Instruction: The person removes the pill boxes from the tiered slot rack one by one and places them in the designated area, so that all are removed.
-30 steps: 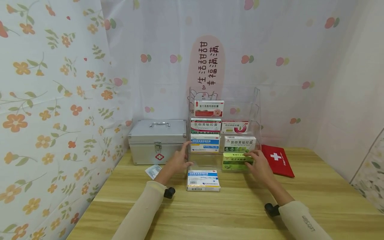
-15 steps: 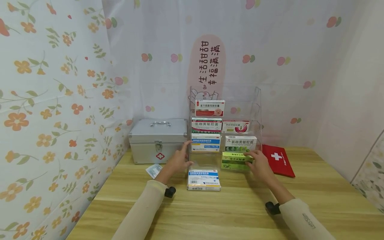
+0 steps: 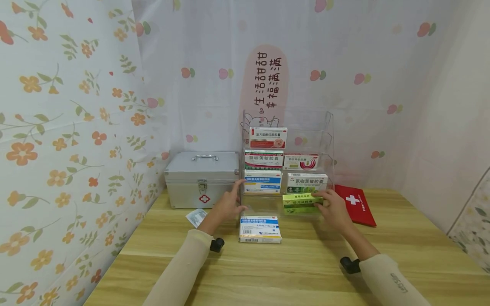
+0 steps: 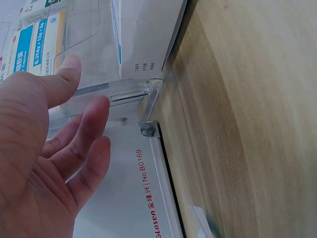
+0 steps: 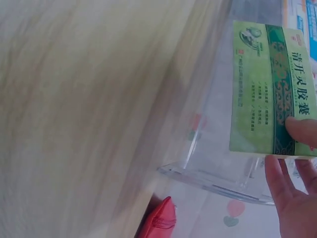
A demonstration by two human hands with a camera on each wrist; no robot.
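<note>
My right hand [image 3: 335,212] pinches a green medicine box [image 3: 302,203] at its right end, thumb on its printed face and fingers at its edge in the right wrist view. The box is tilted at the lowest right part of a clear tiered display rack [image 3: 264,206]. At the rack's left side, my left hand [image 3: 228,205] holds the side panel, thumb toward the inside and fingers outside. A blue and white medicine box [image 3: 259,230] lies on the table before the rack. Another blue and white medicine box [image 3: 262,182] stands on a tier above.
Several more medicine boxes [image 3: 264,160] stand on the rack's tiers. A silver first-aid case [image 3: 202,180] is left of it, with a small printed packet [image 3: 196,217] in front. On the right a red first-aid pouch [image 3: 354,205] lies on the wooden table [image 3: 291,272].
My right hand has tilted the green box and shifted it slightly, so more of its top face shows. The left hand stays on the rack's side.
</note>
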